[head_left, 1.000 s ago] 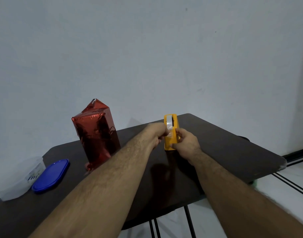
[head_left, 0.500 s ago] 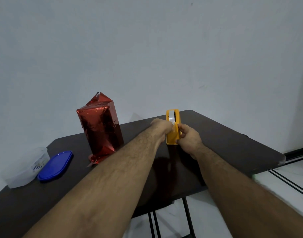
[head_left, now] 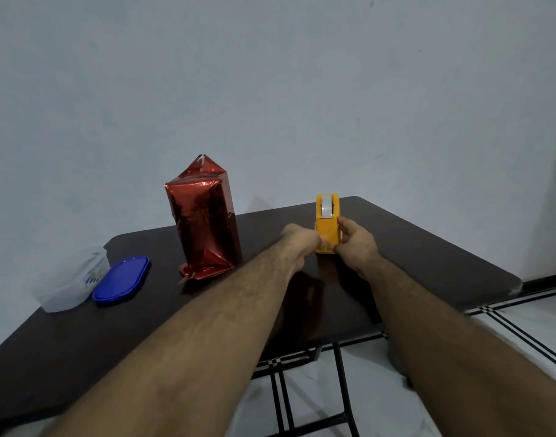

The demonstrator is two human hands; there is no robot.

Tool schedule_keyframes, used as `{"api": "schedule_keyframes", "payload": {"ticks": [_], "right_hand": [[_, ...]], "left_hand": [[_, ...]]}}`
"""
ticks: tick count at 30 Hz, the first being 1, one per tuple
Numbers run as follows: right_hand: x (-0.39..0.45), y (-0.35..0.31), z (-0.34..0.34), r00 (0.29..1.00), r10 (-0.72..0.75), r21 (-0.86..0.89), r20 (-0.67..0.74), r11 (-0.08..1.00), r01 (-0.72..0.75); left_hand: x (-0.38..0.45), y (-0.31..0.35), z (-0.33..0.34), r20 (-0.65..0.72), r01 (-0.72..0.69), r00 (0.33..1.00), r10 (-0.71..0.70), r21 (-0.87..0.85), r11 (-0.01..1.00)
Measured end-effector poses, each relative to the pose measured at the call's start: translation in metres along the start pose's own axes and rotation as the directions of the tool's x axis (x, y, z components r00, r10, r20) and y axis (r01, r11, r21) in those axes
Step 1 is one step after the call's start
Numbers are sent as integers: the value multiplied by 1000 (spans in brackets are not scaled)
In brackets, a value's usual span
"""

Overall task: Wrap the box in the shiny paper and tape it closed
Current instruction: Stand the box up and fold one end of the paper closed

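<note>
while both hands work at the yellow plastic tape dispenser, the tall box wrapped in shiny red foil paper stands upright on the dark brown worktop, left of the dispenser and apart from it. the foil is gathered into a peak at the top of the box; at the bottom front a triangular flap is folded up, and a crumpled edge of foil spreads onto the worktop at the lower left corner.

right hand: fingers curled round the right side of the dispenser, thumb up against its near edge; it grips the dispenser body. the dispenser stands on end near the far edge of the worktop, with the roll of clear tape visible in its upper opening.

left hand: fist-like, knuckles toward the camera, fingertips closed at the lower left face of the dispenser. it appears to pinch something there, probably the tape end, but that spot is blurred and i cannot tell for certain.

both forearms reach in from the near edge, bare.

at far left of the worktop: a clear plastic oval container with a small printed label, and a blue oval plastic lid lying flat just beside it on its right, touching or nearly so.
</note>
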State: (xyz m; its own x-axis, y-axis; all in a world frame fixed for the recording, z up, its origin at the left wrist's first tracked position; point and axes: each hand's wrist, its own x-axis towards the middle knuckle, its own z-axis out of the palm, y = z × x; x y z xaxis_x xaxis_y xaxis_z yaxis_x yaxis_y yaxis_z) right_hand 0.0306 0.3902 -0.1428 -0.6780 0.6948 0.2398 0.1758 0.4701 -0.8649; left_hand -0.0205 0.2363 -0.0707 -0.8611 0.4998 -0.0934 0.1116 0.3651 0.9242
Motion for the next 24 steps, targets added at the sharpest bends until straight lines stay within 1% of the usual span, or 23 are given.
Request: {"api": "schedule_keyframes", "payload": {"ticks": [2,4,6,7,8,9,11,12,13,15,17,19,20,22,24], "right_hand": [[-2,-3,0,1000,-6,-77,-5,997,6],[-11,-15,1,998,-40,-210,-45,977,30],[-24,-32,3,980,-136,-395,-146,916,68],[-30,-41,7,952,-224,-472,-207,876,103],[-34,-51,13,911,-321,-499,-260,852,158],[-37,-62,20,865,-405,-483,-298,845,230],[-40,-93,35,798,-508,-395,-324,839,373],[-41,-115,44,787,-529,-337,-317,839,428],[-40,-136,52,804,-517,-248,-295,854,458],[-38,-183,68,871,-445,-12,-211,892,452],[-32,-225,76,936,-339,158,-90,923,349],[-17,-257,86,974,-217,208,63,957,200],[-9,-272,92,977,-161,199,142,971,131],[4,-293,101,960,-69,160,273,987,26],[15,-299,109,946,2,131,324,990,-47]], "left_hand": [[-4,3,-17,6,-23,1000,23,29,999],[-15,13,-42,39,-69,997,68,21,997],[-20,22,-71,65,-111,992,110,15,994],[-24,28,-85,77,-148,986,146,16,989],[-27,34,-99,80,-185,980,185,4,983],[-29,39,-113,80,-215,973,216,-14,976],[-37,50,-138,70,-267,961,269,-35,963],[-40,55,-155,56,-294,954,296,-44,955],[-39,60,-170,46,-322,945,324,-45,946],[-41,67,-203,13,-351,936,352,-36,936],[-38,72,-234,-12,-370,929,370,-24,929],[-34,75,-264,-40,-385,922,385,-10,923],[-29,76,-281,-56,-391,919,391,15,920],[-18,77,-310,-87,-375,920,382,86,923],[-7,74,-330,-101,-340,929,356,150,928]]}}
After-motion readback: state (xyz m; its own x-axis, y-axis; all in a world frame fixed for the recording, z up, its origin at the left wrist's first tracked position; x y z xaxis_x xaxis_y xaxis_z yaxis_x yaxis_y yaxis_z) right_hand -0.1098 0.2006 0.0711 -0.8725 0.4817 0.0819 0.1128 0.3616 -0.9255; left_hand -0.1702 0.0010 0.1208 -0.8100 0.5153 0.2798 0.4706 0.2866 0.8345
